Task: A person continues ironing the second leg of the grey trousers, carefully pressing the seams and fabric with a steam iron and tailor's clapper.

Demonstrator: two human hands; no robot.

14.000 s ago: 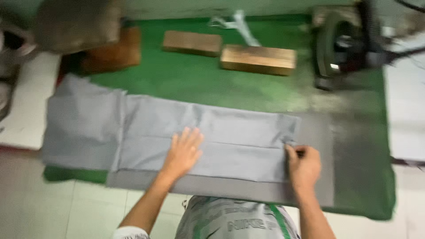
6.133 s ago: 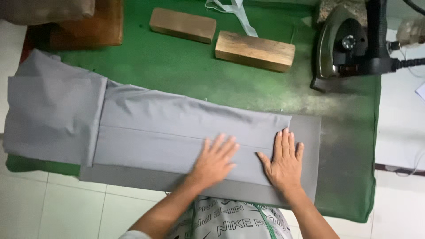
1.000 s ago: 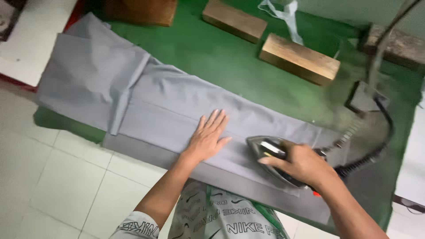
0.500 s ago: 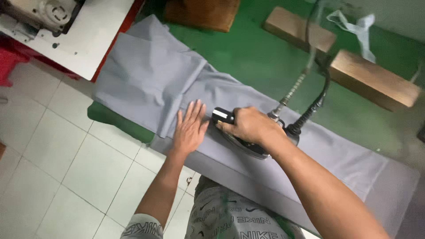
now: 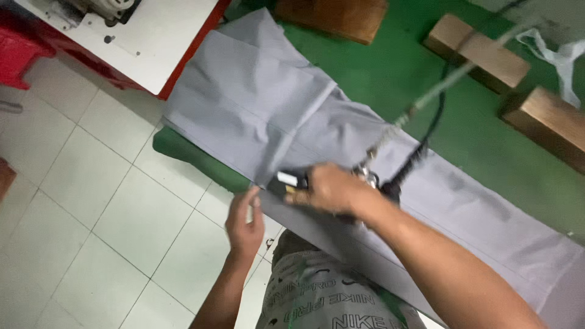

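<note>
Grey folded fabric (image 5: 256,116) lies along a green padded table (image 5: 396,79). My right hand (image 5: 332,192) grips the handle of an electric iron (image 5: 292,181), which rests on the fabric near the table's front edge; its black cord (image 5: 420,152) and a coiled hose run up to the right. My left hand (image 5: 244,222) pinches the front edge of the fabric just left of the iron, thumb against the cloth.
Two wooden blocks (image 5: 478,52) (image 5: 548,119) and a darker wooden block (image 5: 332,18) sit on the green surface behind the fabric. A white sewing-machine table with a red edge (image 5: 152,42) stands at upper left. White floor tiles (image 5: 91,201) lie below.
The iron has slid further left along the fabric. My left hand has come off the flat cloth and now pinches its front edge.
</note>
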